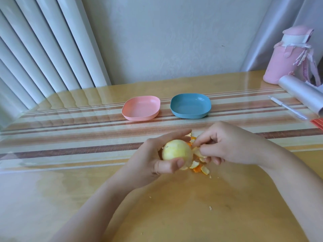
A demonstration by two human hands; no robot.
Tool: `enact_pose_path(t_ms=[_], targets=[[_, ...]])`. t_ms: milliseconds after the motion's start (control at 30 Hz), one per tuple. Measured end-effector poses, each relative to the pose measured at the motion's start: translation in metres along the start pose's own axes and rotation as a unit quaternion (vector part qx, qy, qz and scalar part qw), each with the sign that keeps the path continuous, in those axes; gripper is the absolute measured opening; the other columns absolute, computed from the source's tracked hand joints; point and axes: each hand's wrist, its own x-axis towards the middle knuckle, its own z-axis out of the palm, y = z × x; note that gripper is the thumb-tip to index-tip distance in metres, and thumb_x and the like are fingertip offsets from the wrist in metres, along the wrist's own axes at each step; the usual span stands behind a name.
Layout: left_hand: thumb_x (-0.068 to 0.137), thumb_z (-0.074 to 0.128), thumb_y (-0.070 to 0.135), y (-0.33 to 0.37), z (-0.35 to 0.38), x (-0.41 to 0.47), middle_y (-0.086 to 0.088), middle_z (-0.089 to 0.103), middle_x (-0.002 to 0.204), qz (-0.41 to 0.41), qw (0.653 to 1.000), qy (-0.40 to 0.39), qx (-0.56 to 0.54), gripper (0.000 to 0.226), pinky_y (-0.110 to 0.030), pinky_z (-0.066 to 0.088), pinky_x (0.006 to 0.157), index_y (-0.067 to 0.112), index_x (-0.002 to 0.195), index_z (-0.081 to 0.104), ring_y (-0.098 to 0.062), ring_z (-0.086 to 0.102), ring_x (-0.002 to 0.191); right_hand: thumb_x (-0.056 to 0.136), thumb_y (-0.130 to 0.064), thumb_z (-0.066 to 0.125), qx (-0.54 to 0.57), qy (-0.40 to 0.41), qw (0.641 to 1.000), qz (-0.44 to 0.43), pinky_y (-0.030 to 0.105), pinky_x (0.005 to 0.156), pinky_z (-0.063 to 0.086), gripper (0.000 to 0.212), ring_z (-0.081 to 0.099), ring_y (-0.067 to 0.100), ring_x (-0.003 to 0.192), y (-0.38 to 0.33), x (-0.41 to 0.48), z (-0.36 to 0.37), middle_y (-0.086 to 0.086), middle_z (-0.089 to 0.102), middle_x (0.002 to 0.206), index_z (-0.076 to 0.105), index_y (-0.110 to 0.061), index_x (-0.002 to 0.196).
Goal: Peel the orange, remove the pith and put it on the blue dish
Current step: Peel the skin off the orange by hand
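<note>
The orange [176, 151] is almost peeled: its skin side now looks pale yellow, covered with pith. The left hand [153, 159] grips it just above the desk [174, 215]. The right hand [225, 144] pinches a strip of peel at the fruit's right side. Loose peel [201, 169] lies on the desk under the hands. In my judgement the pith is still to remove. The blue dish [189, 106] behind holds nothing yet. I can read no writing anywhere.
</note>
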Motion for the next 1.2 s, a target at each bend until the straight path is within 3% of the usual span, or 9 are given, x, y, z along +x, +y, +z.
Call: enact_pose_path(t_ms=[100, 267, 500, 667, 800, 900, 967, 1067, 1200], targets=[[0.077, 0.066, 0.033, 0.006, -0.001, 0.001, 0.000, 0.067, 0.102, -0.001, 0.998, -0.009, -0.057, 0.060, -0.021, 0.052, 0.070, 0.026, 0.135, 0.052, -0.008, 0.063, 0.077, 0.082, -0.011, 0.055, 0.021, 0.039, 0.999, -0.008, 0.015, 0.048, 0.034, 0.019, 0.043, 0.005, 0.047, -0.002, 0.000, -0.001, -0.010, 0.051, 0.046, 0.074, -0.008, 0.082], [0.076, 0.075, 0.044, 0.007, -0.004, 0.001, -0.007, 0.068, 0.112, -0.009, 0.990, -0.021, -0.143, 0.065, -0.026, 0.054, 0.078, 0.025, 0.134, 0.054, -0.017, 0.067, 0.096, 0.080, -0.018, 0.052, 0.037, 0.073, 0.996, -0.021, 0.018, 0.049, 0.029, 0.021, 0.036, 0.006, 0.049, -0.007, 0.000, 0.001, -0.007, 0.046, 0.051, 0.064, -0.006, 0.067], [0.063, 0.087, 0.040, 0.006, -0.004, 0.003, -0.005, 0.069, 0.105, -0.031, 0.964, -0.020, -0.264, 0.055, -0.027, 0.055, 0.079, 0.022, 0.111, 0.068, -0.024, 0.067, 0.098, 0.080, -0.025, 0.046, 0.063, 0.148, 0.986, -0.033, 0.038, 0.060, 0.025, 0.033, 0.029, 0.035, 0.061, -0.007, 0.004, 0.007, 0.025, 0.031, 0.066, 0.040, 0.003, 0.064], [0.055, 0.093, 0.038, 0.006, -0.010, 0.004, -0.007, 0.071, 0.101, -0.022, 0.942, 0.001, -0.335, 0.059, -0.027, 0.056, 0.076, 0.019, 0.107, 0.073, -0.026, 0.069, 0.095, 0.084, -0.012, 0.046, 0.111, 0.226, 0.968, 0.008, 0.024, 0.052, 0.029, 0.030, 0.032, 0.020, 0.057, -0.002, 0.002, -0.008, 0.008, 0.037, 0.057, 0.053, -0.010, 0.054], [0.053, 0.093, 0.039, 0.003, -0.010, 0.006, -0.013, 0.070, 0.108, -0.020, 0.923, 0.036, -0.383, 0.067, -0.029, 0.057, 0.077, 0.014, 0.112, 0.073, -0.030, 0.068, 0.101, 0.090, -0.023, 0.047, 0.004, 0.157, 0.987, 0.035, 0.039, 0.062, 0.046, 0.030, 0.053, 0.030, 0.066, 0.005, 0.003, -0.003, 0.008, 0.062, 0.070, 0.073, -0.016, 0.076], [0.058, 0.090, 0.042, 0.000, -0.005, 0.008, -0.019, 0.067, 0.115, -0.023, 0.917, 0.067, -0.391, 0.069, -0.031, 0.057, 0.079, 0.010, 0.115, 0.069, -0.035, 0.066, 0.106, 0.096, -0.044, 0.044, -0.064, 0.178, 0.982, 0.011, 0.034, 0.082, 0.052, 0.036, 0.061, 0.012, 0.089, 0.002, 0.006, 0.011, -0.003, 0.066, 0.097, 0.072, -0.023, 0.101], [0.060, 0.089, 0.045, -0.003, -0.003, 0.010, -0.017, 0.066, 0.120, -0.022, 0.922, 0.096, -0.374, 0.070, -0.031, 0.056, 0.081, 0.014, 0.119, 0.068, -0.036, 0.064, 0.110, 0.086, -0.060, 0.047, 0.051, 0.175, 0.983, -0.007, 0.036, 0.078, 0.056, 0.051, 0.067, 0.014, 0.082, -0.003, 0.004, 0.010, 0.003, 0.070, 0.088, 0.072, -0.018, 0.100], [0.066, 0.084, 0.046, -0.003, -0.002, 0.009, -0.010, 0.064, 0.127, -0.011, 0.940, 0.111, -0.323, 0.070, -0.030, 0.054, 0.085, 0.021, 0.128, 0.061, -0.028, 0.064, 0.112, 0.076, -0.053, 0.063, 0.204, 0.113, 0.972, -0.014, 0.030, 0.072, 0.060, 0.038, 0.071, 0.011, 0.072, -0.011, 0.001, 0.013, -0.001, 0.074, 0.078, 0.075, -0.023, 0.096], [0.075, 0.077, 0.048, -0.001, -0.003, 0.007, -0.006, 0.063, 0.130, -0.024, 0.970, 0.083, -0.226, 0.080, -0.030, 0.052, 0.091, 0.021, 0.143, 0.044, -0.025, 0.061, 0.118, 0.079, -0.040, 0.073, 0.076, 0.209, 0.974, -0.051, 0.021, 0.071, 0.057, 0.026, 0.068, -0.002, 0.075, -0.005, 0.003, 0.020, -0.015, 0.073, 0.080, 0.074, -0.034, 0.104]])
